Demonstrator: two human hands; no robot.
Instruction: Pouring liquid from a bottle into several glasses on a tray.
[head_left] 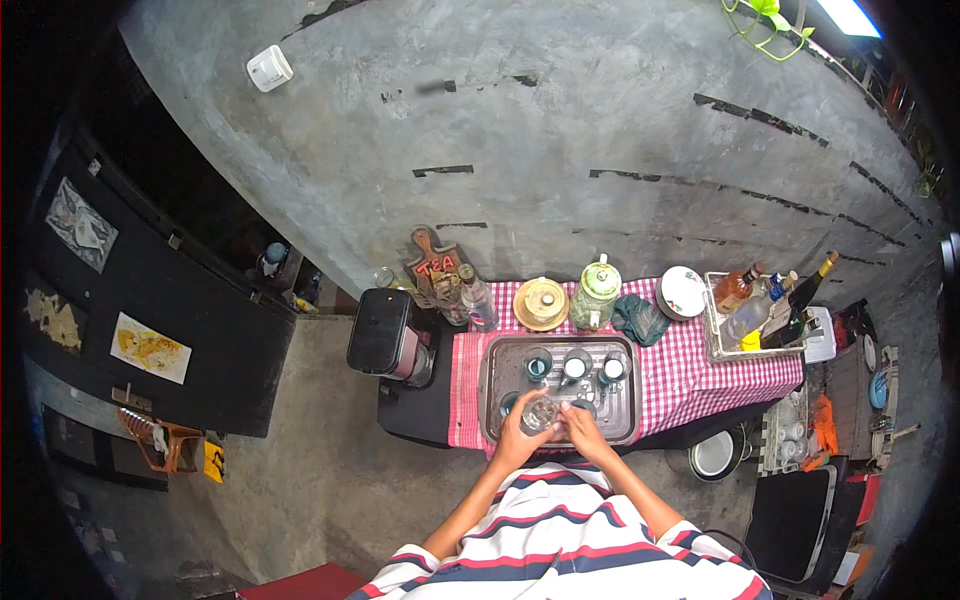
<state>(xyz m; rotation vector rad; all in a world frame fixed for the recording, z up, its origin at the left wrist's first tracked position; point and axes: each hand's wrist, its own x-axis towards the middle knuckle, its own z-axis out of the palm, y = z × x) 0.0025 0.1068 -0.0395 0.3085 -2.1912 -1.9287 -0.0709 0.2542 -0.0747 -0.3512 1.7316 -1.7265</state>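
A clear drinking glass (540, 413) is held in front of me, over the near edge of a dark metal tray (487, 375). My left hand (516, 440) wraps around the glass from the left. My right hand (584, 432) is closed at its right side, with the fingertips against it. In the tray's far row stand three glasses: a left glass (538, 364), a middle glass (575, 368) and a right glass (611, 371). More glasses are near my hands, partly hidden by them.
A red-and-white checked cloth (690, 385) covers the table. Behind the tray stand a lidded pot (541, 303), a green patterned jar (597, 292) and a dark crumpled cloth (641, 320). A basket of bottles (755, 352) is at right; a black appliance (380, 330) is at left.
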